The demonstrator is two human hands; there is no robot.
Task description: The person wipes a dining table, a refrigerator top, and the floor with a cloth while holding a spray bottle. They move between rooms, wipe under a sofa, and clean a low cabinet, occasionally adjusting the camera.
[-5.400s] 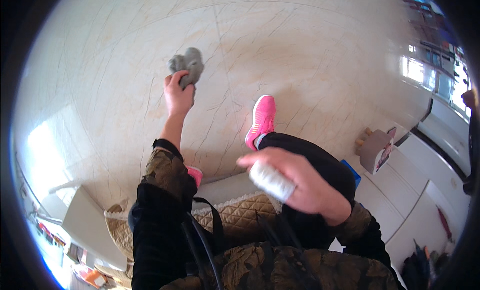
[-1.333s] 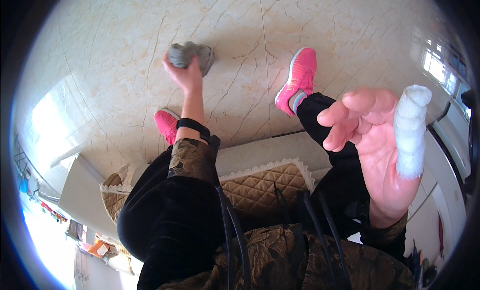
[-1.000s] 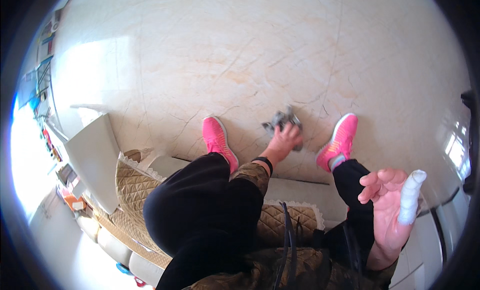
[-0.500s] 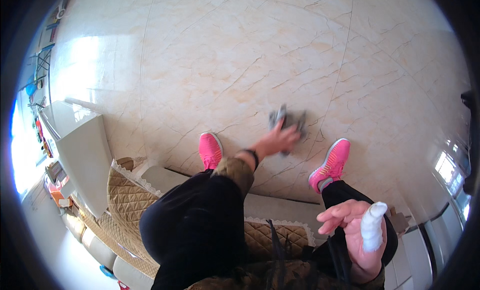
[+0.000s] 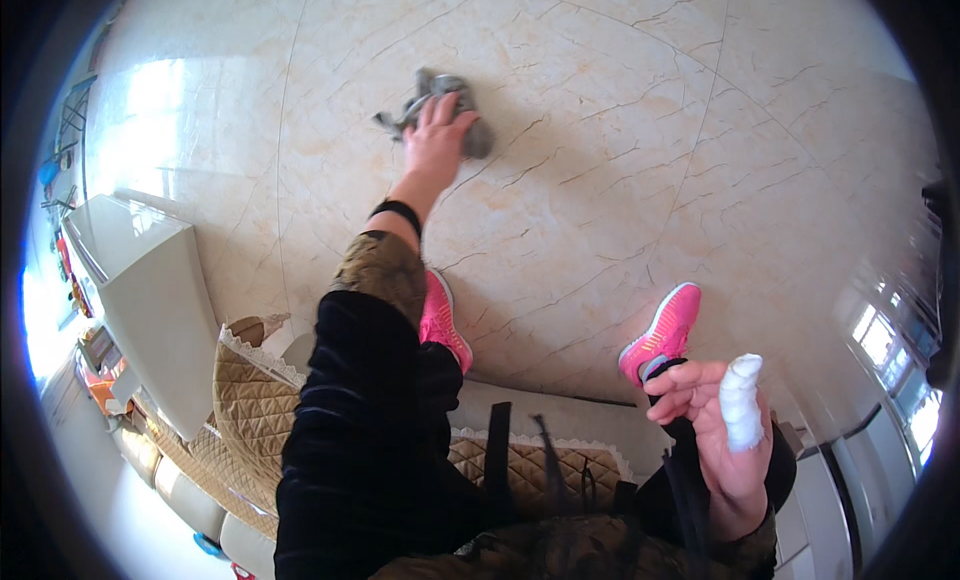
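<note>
My left hand reaches far forward and lies over a crumpled grey cloth on the floor. The palm presses down on the cloth, its fingers spread across the top, and folds stick out on both sides. A black band circles that wrist. My right hand hangs above my right knee, palm turned up, its fingers loosely bent and apart with nothing in them. One of its digits, apparently the thumb, is wrapped in a white bandage.
Pink shoes stand wide apart on the glossy marble-patterned floor. Behind my legs is a seat with a brown quilted cover. A pale boxy cabinet stands at the left, and light-coloured furniture at the lower right.
My left hand has swept the grey cloth forward and left across the floor, from between the shoes to beyond the left one. My right hand has risen slightly.
</note>
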